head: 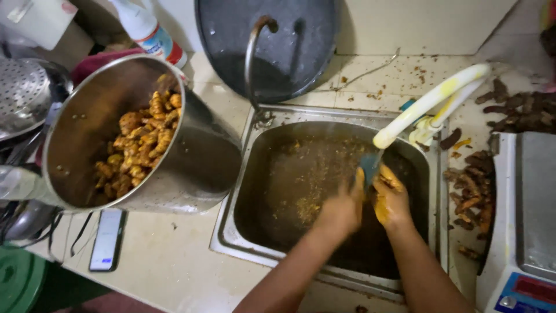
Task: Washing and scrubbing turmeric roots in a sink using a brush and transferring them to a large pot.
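Yellow-stained, both hands, left hand [341, 208] and right hand [391, 203], close together on a turmeric root [389, 178] over the sink [231, 232].

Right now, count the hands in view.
2. The left hand and the right hand are side by side over the sink, under the tap. No others show.

One steel pot [145, 139], one sink [243, 232], one dark pan [289, 40], one phone [107, 240], one scale [524, 232], two hands.
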